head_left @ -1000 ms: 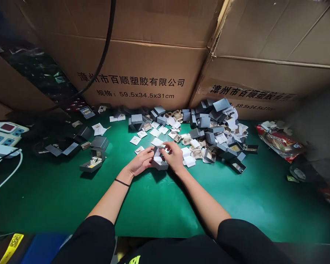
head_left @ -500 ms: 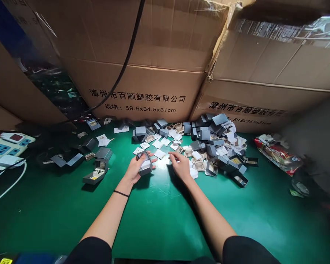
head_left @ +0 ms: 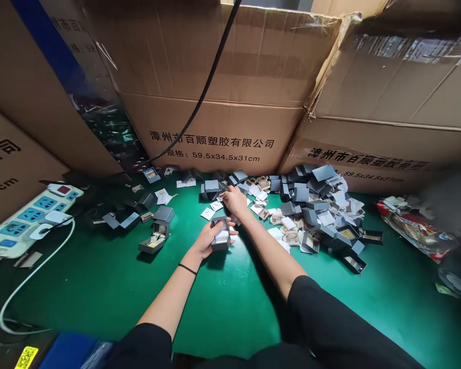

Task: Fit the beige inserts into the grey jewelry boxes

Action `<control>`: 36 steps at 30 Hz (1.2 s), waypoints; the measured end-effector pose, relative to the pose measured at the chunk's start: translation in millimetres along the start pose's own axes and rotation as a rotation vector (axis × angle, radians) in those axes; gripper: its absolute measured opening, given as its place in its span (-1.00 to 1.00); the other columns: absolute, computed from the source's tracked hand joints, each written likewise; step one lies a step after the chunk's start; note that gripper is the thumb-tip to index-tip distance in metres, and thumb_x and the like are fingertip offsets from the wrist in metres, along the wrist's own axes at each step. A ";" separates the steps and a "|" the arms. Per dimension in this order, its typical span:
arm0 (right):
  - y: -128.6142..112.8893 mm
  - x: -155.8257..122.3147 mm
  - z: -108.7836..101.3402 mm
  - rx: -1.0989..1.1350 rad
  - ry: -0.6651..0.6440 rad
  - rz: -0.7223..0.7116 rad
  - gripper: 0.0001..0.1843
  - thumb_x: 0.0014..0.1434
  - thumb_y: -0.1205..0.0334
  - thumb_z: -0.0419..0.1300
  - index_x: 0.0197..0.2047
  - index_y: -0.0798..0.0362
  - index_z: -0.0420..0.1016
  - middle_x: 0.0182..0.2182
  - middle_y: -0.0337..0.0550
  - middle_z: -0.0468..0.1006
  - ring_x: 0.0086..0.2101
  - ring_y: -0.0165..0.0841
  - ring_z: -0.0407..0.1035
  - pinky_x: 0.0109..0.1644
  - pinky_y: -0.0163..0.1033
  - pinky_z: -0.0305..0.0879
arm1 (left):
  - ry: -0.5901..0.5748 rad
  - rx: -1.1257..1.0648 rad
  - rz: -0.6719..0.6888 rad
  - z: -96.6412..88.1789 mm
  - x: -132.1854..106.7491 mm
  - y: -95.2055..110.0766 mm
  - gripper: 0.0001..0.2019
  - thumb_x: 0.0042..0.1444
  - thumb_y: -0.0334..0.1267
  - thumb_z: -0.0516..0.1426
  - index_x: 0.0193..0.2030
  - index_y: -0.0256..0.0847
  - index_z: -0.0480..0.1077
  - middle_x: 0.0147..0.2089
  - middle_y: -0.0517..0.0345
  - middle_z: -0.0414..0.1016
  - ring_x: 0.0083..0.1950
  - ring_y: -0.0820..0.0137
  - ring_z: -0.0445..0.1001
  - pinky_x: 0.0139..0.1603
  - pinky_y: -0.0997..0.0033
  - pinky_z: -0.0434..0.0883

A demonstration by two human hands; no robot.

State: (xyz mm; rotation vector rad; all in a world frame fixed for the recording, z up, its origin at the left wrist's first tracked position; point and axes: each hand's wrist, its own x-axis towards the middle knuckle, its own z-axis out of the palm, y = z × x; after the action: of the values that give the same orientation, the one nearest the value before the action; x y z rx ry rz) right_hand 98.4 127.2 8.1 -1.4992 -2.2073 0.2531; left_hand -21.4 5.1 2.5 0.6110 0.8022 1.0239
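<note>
My left hand (head_left: 204, 241) is wrapped round a small dark grey box (head_left: 221, 242), with white showing in its open top. Farther forward, my right hand (head_left: 235, 201) is over the small white cards and tan inserts. Its fingers are bent together, and whatever is between them is too small to make out. White square cards (head_left: 207, 213) lie just left of that hand. A closed grey box (head_left: 211, 186) stands behind them. To the left of my left hand, another grey box (head_left: 153, 243) lies with its lid up.
A heap of grey boxes, papers and inserts (head_left: 322, 205) spreads to the right. Large cardboard cartons (head_left: 215, 123) wall off the back, with a black cable (head_left: 205, 84) hanging before them. A power strip (head_left: 30, 218) lies left; a red plastic bag (head_left: 411, 225) lies far right.
My right hand has moved forward and left to the small cards at the back. My left hand still holds the grey box. The view has shifted left.
</note>
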 end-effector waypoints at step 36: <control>30.8 -138.8 -28.1 1.557 0.059 0.607 -0.59 -0.06 0.02 0.35 -0.15 -0.03 0.43 -0.46 -0.30 0.44 -0.49 -0.43 0.32 -0.37 -0.27 0.39 | 0.027 -0.069 -0.091 2.7 3.6 -4.4 -0.79 0.15 -0.26 0.20 -0.15 -0.36 0.51 -0.02 -0.12 0.54 -0.07 0.22 0.56 0.09 -0.02 0.48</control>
State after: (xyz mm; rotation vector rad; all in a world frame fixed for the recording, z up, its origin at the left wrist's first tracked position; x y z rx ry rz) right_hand 179.1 9.3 -16.3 -1.0171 -0.7681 1.5858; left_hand -16.0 6.4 -0.4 0.4982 0.8080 0.9743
